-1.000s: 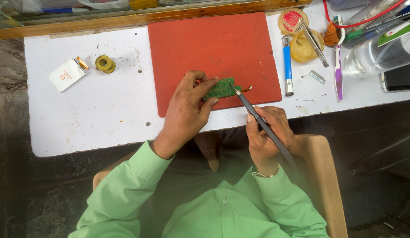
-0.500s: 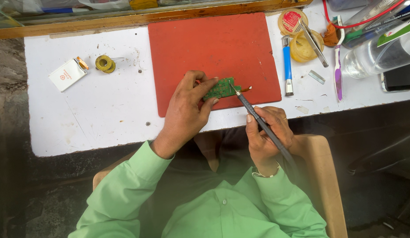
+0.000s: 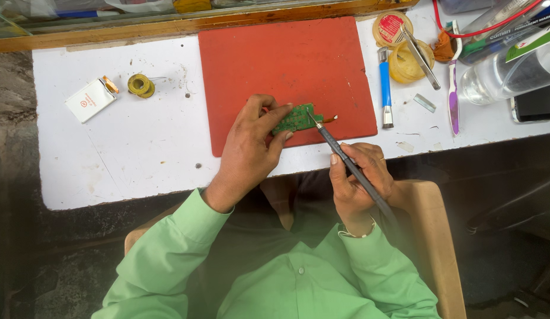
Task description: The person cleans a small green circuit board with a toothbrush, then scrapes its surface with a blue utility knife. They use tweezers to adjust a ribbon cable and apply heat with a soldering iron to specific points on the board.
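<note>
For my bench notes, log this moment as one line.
left hand: holds green circuit board on red mat | right hand: holds slim dark tool, tip on board

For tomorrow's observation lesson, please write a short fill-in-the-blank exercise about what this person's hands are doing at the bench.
1. The left hand holds a small ____ circuit board.
2. The board lies over a ____ mat.
3. The right hand holds a thin dark tool like a ____.
4. The tool's tip touches the ____.

Missing words: green; red; pen; board
</note>
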### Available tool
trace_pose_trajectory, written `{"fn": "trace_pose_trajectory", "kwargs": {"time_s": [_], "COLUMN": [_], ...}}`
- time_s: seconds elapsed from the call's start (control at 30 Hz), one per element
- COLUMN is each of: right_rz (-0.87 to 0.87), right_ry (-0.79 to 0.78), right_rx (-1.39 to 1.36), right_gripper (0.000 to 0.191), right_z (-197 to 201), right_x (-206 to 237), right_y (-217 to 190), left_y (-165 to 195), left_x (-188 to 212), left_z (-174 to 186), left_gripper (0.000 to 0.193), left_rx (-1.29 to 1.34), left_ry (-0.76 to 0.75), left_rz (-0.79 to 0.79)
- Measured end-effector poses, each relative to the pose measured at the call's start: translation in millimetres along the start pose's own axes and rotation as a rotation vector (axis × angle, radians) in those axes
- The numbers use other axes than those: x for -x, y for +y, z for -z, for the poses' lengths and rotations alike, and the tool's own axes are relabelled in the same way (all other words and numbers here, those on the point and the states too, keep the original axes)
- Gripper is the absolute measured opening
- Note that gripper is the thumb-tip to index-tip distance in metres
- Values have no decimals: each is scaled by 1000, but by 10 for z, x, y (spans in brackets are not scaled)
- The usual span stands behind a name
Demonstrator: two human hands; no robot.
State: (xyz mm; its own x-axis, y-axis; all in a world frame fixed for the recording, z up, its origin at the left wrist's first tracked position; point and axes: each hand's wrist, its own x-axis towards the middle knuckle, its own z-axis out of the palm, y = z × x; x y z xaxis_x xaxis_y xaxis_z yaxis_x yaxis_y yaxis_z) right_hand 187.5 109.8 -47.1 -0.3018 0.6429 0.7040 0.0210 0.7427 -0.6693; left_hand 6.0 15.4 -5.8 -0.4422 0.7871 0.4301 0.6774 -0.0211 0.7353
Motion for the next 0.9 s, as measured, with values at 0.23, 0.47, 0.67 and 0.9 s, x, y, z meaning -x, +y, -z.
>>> {"fn": "trace_pose_trajectory", "kwargs": {"time_s": [0.23, 0.47, 0.67, 0.9], "right_rz": [4, 15, 8, 9], "right_ry": [0, -5, 2, -10], "right_rx": [-5, 0, -10, -1], "right_gripper": [18, 18, 18, 17], "right_z": [7, 10, 7, 21], "right_x": [4, -4, -5, -4], "right_y": [7, 3, 1, -17], "left_y": [5, 0, -5, 7], "left_x": [-1, -2, 0, -3], "left_z": [4, -5, -2, 1], "left_gripper": [41, 41, 41, 40], "left_rx": [5, -1, -2, 0], "left_ry": [-10, 1, 2, 0], "left_rz": [19, -2, -1, 2]}}
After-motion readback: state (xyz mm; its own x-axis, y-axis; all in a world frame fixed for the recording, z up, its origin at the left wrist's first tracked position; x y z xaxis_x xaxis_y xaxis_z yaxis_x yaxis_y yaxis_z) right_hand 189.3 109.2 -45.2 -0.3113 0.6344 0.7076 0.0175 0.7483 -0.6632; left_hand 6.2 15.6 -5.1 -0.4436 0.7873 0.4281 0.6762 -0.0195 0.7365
